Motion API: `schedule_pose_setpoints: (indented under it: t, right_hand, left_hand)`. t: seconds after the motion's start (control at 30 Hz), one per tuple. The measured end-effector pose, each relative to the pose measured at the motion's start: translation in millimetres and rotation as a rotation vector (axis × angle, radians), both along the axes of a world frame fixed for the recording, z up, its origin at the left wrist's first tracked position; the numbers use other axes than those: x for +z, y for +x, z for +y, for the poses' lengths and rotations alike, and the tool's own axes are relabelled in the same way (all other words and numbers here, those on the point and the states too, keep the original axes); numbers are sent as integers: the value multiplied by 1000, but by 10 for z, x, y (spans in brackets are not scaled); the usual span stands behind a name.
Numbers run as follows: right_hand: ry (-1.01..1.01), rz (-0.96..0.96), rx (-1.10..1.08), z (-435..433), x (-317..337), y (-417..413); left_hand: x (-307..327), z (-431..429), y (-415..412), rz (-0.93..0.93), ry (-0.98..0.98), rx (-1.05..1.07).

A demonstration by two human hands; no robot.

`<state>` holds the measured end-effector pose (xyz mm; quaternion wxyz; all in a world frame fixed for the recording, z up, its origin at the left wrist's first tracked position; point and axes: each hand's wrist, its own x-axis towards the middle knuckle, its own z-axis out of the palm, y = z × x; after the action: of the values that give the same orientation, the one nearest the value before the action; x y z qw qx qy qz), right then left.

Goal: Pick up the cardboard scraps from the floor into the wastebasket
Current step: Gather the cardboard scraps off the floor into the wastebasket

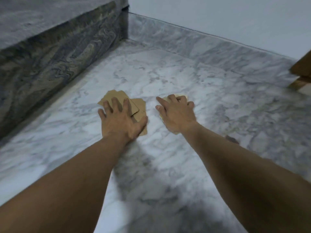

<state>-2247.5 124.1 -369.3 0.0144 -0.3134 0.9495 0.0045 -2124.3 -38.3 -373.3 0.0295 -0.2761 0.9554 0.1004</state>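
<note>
Brown cardboard scraps lie overlapped on the white marble floor, near the dark stone step. My left hand lies flat on them, fingers spread, thumb at their right edge. A paler cardboard scrap lies to the right, mostly hidden under my right hand; its fingers curl over the scrap's far edge, with the index finger pointing left. The wastebasket is not in view.
A dark veined stone step runs along the left. A marble skirting and pale wall close the back. A wooden furniture leg stands at the right edge. A small dark mark shows beside my right forearm.
</note>
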Motion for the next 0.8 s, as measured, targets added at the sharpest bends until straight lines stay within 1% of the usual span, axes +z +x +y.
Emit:
schedule_pose_setpoints:
  t: [0.23, 0.33, 0.47, 0.5, 0.57, 0.63, 0.7, 0.73, 0.8]
  right_hand:
    - [-32, 0, -158, 928, 41, 996]
    - [-5, -7, -210, 1349, 59, 1451]
    - [56, -12, -274, 1863, 114, 1873]
    - [42, -28, -289, 1970, 118, 1920]
    - [-59, -117, -335, 2133, 147, 1961]
    - [-133, -224, -352, 2265, 200, 1978]
    - [-73, -294, -321, 2361, 246, 2008]
    - [-24, -304, -311, 2412, 252, 2043]
    - [31, -248, -307, 2483, 227, 2144]
  left_hand:
    - [23, 887, 846, 138, -59, -194]
    - [93, 1305, 1240, 183, -59, -263]
    - [187, 1655, 1510, 186, -72, -367]
    - [228, 1697, 1498, 178, -69, -392]
    - [245, 1699, 1397, 144, -41, -406]
    - [234, 1631, 1276, 6, 29, -356]
    - [263, 1575, 1193, -171, 89, -310]
    - [307, 1587, 1183, -219, 75, -317]
    - [397, 1643, 1188, -221, 17, -338]
